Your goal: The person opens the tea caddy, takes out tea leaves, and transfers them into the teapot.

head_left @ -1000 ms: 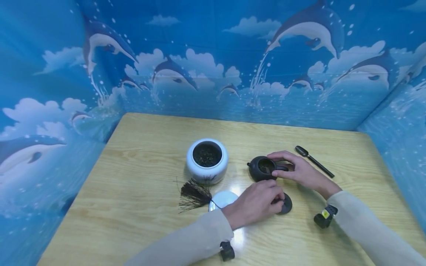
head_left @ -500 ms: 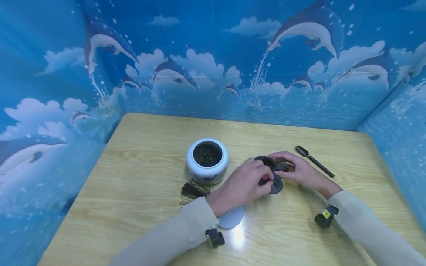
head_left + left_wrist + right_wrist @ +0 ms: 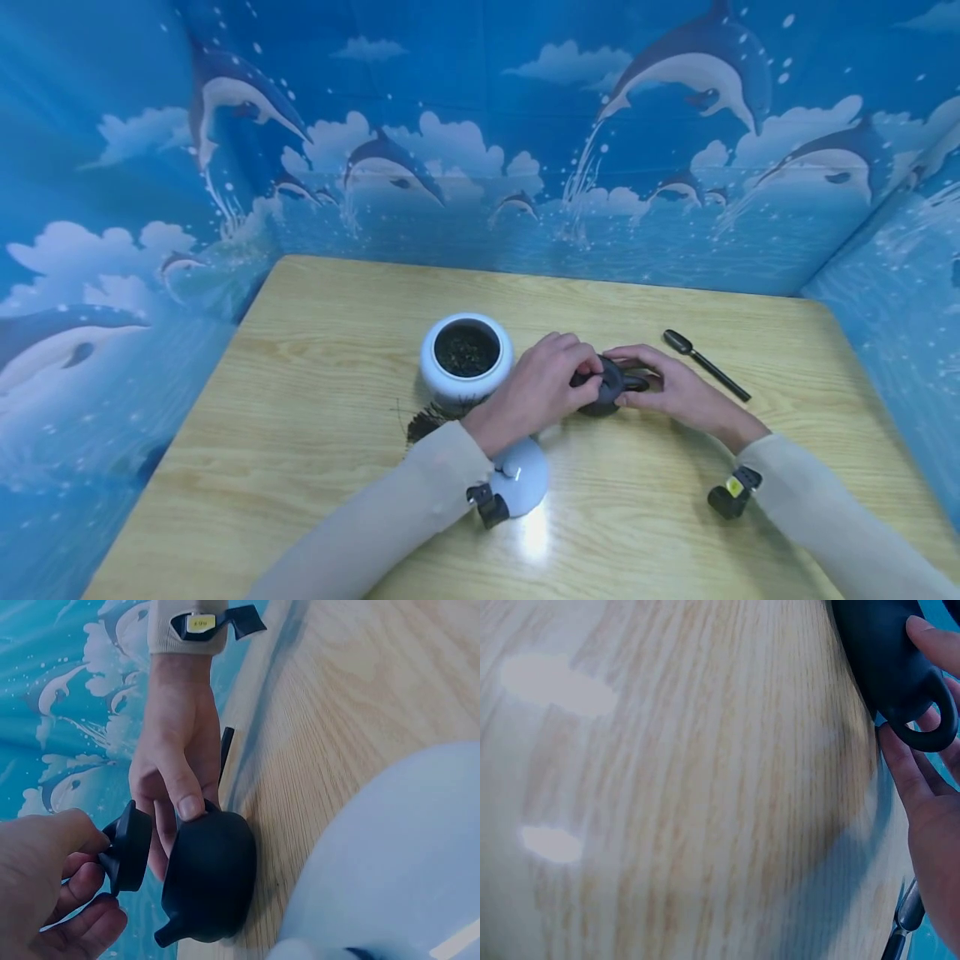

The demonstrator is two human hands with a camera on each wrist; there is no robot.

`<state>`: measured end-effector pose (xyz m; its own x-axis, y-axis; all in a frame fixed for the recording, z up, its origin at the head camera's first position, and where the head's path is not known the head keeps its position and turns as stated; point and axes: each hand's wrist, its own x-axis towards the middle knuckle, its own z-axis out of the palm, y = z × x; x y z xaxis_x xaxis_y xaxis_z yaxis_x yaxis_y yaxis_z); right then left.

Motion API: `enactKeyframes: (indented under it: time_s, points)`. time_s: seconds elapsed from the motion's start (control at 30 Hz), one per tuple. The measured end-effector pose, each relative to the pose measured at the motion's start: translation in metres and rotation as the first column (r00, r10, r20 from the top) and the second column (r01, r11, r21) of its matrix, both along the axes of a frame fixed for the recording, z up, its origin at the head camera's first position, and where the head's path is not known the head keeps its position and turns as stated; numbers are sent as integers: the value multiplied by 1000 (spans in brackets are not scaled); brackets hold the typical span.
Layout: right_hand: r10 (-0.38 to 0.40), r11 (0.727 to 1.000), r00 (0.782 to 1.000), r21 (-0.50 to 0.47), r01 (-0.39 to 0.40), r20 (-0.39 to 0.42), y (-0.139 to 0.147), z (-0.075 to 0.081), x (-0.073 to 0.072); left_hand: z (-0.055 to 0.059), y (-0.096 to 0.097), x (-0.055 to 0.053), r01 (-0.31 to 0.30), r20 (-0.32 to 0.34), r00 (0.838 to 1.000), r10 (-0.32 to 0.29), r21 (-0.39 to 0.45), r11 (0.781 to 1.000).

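My left hand pinches the knob of a small black teapot lid. In the left wrist view that lid is tilted on edge, right above the mouth of the black teapot, with a gap between them. From the head view the lid overlaps the teapot's top and covers its opening. My right hand grips the teapot at its handle side, the thumb up by the rim and the fingers low on the body. The looped handle lies between thumb and fingers in the right wrist view.
Left of the teapot stands an open white jar holding dark tea leaves. A white jar lid with a knob lies under my left forearm. Dark bristles poke out beside the left sleeve. Behind my right hand lies a black scoop.
My left hand has carried the teapot lid from the table in front up and left to over the teapot's mouth. My right hand has stayed on the teapot.
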<state>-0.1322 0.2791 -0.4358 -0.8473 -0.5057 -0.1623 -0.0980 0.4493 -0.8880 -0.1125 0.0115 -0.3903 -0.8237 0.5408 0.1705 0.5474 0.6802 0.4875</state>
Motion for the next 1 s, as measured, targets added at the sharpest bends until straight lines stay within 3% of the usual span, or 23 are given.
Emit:
enactKeyframes:
  time_s: [0.33,0.57,1.0]
  points:
    - [-28,1000,999,9,28,22,-1,0,2,-7,7,-10,-9,-3,1000,9,-14,1000]
    - [-19,1000,1000,1,19,8,-1,-1,1,-12,11,-12,-13,-23,1000,12,-17,1000]
    - [-20,1000,1000,6,20,4,0,-2,2,-17,14,-15,-15,-1,1000,15,2,1000]
